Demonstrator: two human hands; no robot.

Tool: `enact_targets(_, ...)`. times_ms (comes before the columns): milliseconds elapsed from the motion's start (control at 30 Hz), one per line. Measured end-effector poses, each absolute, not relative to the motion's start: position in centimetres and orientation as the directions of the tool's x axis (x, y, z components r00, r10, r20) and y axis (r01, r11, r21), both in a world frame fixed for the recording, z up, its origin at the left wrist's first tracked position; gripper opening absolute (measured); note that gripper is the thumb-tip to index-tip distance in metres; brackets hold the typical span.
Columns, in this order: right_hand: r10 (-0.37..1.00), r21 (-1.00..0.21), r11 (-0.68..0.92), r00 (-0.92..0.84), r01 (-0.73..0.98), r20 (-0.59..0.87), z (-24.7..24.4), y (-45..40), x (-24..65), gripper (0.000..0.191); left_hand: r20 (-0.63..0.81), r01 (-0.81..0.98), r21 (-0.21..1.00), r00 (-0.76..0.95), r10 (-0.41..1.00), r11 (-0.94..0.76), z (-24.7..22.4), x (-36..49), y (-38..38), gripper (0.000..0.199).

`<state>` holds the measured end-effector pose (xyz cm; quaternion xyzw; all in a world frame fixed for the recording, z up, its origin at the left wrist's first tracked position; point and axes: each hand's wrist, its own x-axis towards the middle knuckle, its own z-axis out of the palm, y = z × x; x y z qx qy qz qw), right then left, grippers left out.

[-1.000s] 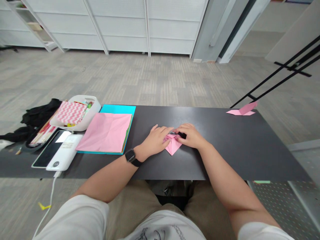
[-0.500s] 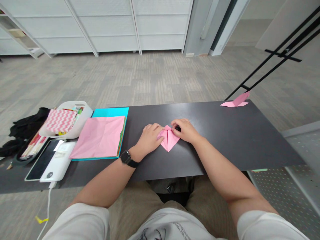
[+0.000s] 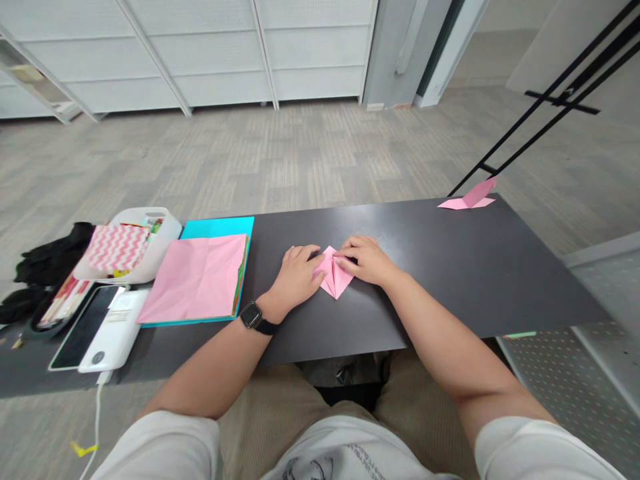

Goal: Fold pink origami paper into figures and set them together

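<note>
A small piece of folded pink origami paper (image 3: 335, 283) lies on the dark table in front of me, shaped like a diamond with a crease down its middle. My left hand (image 3: 299, 272), with a black watch on the wrist, holds its left side, thumb and fingertips resting on the paper. On the other side, my right hand (image 3: 369, 260) has its thumb and index finger closed on the upper right part of the paper. The fingers hide both side corners of the diamond.
Left of my hands lies a stack of coloured paper (image 3: 195, 280), pink on top. Beyond it are a white basket (image 3: 167, 247), a phone (image 3: 83, 327) and a white power bank (image 3: 111, 337) with a cable. A folded pink paper piece (image 3: 473, 197) stands at the table's far right corner.
My right thumb and fingers have shifted slightly left, inward over the paper's upper middle. My left hand stays on the left side. The whole view has tilted a little.
</note>
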<state>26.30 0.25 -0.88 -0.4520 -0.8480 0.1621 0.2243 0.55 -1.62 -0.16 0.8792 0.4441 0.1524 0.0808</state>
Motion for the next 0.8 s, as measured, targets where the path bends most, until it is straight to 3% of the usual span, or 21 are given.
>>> enact_targets(267, 0.860, -0.552, 0.506, -0.432, 0.662, 0.271, 0.2, 0.3, 26.5, 0.031, 0.189, 0.747, 0.321, 0.553, 0.812, -0.583, 0.1, 1.0, -0.9, 0.036)
enact_targets(400, 0.873, -0.525, 0.485, -0.427, 0.700, 0.236, 0.4, 0.3, 26.9, 0.040, 0.176, 0.741, 0.339, 0.555, 0.813, -0.580, 0.2, 0.9, -0.9, 0.038)
enact_targets(633, 0.854, -0.435, 0.518, -0.473, 0.736, 0.216, 0.4, -0.3, 26.6, 0.010, 0.202, 0.736, 0.332, 0.555, 0.807, -0.589, -0.1, 0.9, -0.9, 0.035)
enact_targets(800, 0.845, -0.414, 0.528, -0.510, 0.742, 0.162, 0.5, -0.6, 26.7, 0.015, 0.222, 0.721, 0.371, 0.543, 0.810, -0.585, -0.1, 0.9, -0.8, 0.030)
